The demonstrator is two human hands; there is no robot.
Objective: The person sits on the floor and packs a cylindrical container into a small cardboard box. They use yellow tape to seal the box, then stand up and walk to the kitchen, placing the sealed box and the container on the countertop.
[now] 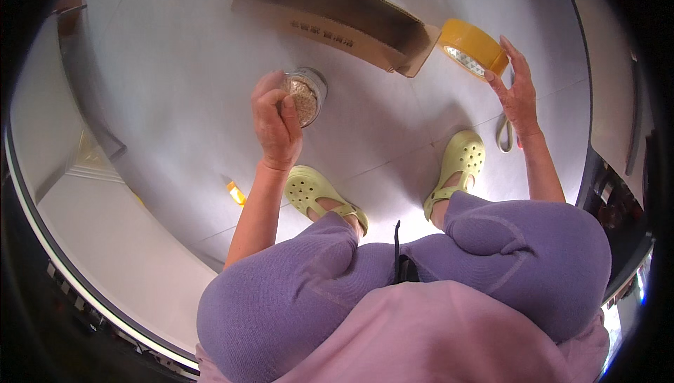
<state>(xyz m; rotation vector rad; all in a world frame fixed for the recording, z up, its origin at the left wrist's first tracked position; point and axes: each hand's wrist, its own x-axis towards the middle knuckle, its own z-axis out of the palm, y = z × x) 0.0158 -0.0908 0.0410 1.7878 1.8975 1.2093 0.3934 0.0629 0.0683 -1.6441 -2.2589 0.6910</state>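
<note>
My left hand (276, 119) curls its fingers and thumb at the near rim of a small cylindrical container (317, 84). Beige flaky material (302, 99) shows in the container's round top; my fingers hide its left side. At the right, my right hand (516, 88) grips the edge of a wide roll of yellow packing tape (471, 35) between thumb and fingers. The roll's patterned inner core faces me. Just left of the roll lies an open, long cardboard box (337, 35) with printed writing on its side.
Grey floor tiles (184, 93) lie beneath everything. My yellow-green clogs (310, 188) stand apart below my hands. A cream strap loop (505, 135) lies by my right wrist, with a bit of red beside it. A small orange-yellow object (236, 193) is left of my forearm. White cabinet panels (121, 246) curve along the left.
</note>
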